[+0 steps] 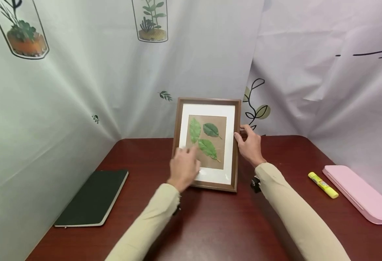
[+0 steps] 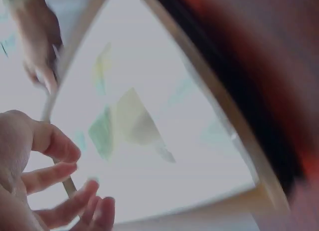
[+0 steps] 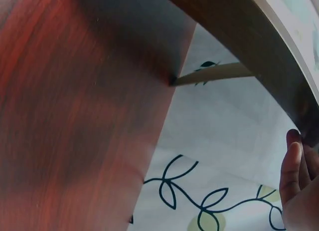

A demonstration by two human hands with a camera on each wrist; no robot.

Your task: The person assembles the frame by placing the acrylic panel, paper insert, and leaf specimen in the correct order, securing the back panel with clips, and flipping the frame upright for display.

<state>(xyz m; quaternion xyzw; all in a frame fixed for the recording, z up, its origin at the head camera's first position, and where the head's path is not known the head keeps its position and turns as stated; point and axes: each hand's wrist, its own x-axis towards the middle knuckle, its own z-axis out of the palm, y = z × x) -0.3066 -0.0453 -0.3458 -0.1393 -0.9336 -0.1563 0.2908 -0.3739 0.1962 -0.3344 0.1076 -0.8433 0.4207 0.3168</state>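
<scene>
A brown wooden picture frame (image 1: 229, 141) with a white mat and three green leaves stands tilted back on the table. My right hand (image 1: 251, 146) holds its right edge, thumb at the front and fingers behind. In the right wrist view, a thin support leg (image 3: 217, 74) reaches from the frame's back down to the tabletop. My left hand (image 1: 183, 168), blurred, is in front of the frame's lower left part. Its fingers (image 2: 57, 178) are loosely bent with nothing between them, overlapping the frame's edge in the left wrist view.
A black notebook (image 1: 94, 197) lies on the left of the dark red table (image 1: 210, 228). On the right are a yellow highlighter-like tube (image 1: 323, 185) and a pink case (image 1: 362, 192). A white printed curtain (image 1: 210, 65) hangs close behind the frame and along both sides.
</scene>
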